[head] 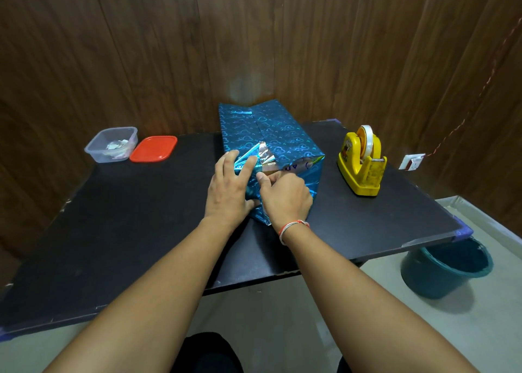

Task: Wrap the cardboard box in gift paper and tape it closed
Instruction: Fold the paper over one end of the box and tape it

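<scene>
A cardboard box wrapped in shiny blue heart-patterned gift paper [268, 131] lies lengthwise on the black table [113, 217]. A strip of bare cardboard shows at its near top edge. My left hand [230, 187] presses a folded paper flap [254, 156] against the near end of the box, fingers fairly straight. My right hand [285, 194] is curled beside it, thumb and fingers pinching the paper fold at the same end. A yellow tape dispenser [363, 163] with a clear tape roll stands to the right of the box.
A clear plastic tub [111, 145] with small scraps and its red lid [154, 148] sit at the table's back left. A teal bucket [446, 268] stands on the floor by the table's right corner. Wood-panelled walls close in behind.
</scene>
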